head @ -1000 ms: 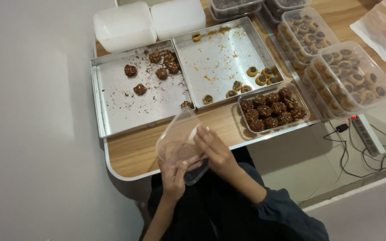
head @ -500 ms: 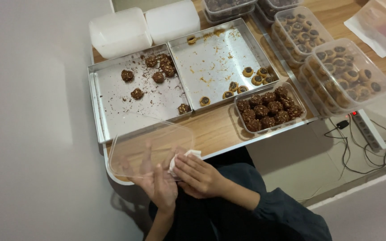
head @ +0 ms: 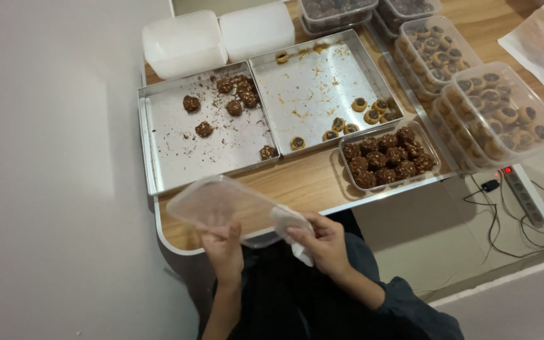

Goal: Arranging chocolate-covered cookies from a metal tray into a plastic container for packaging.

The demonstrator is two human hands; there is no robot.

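Since a moment earlier, the clear plastic lid (head: 218, 204) had tilted flatter over the table (head: 297, 182) edge. Left hand (head: 223, 249) gripped its near rim; right hand (head: 325, 242) pressed a white tissue (head: 288, 223) against it. Wiping looked underway, not finished. Beyond, two crumb-strewn metal trays (head: 171, 157) held few round chocolate cookies (head: 237, 94). One open tub (head: 388, 157) sat full, others lidded.

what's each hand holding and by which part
The left hand grips the clear lid by its near edge. The right hand presses a white cloth against the lid's right end.
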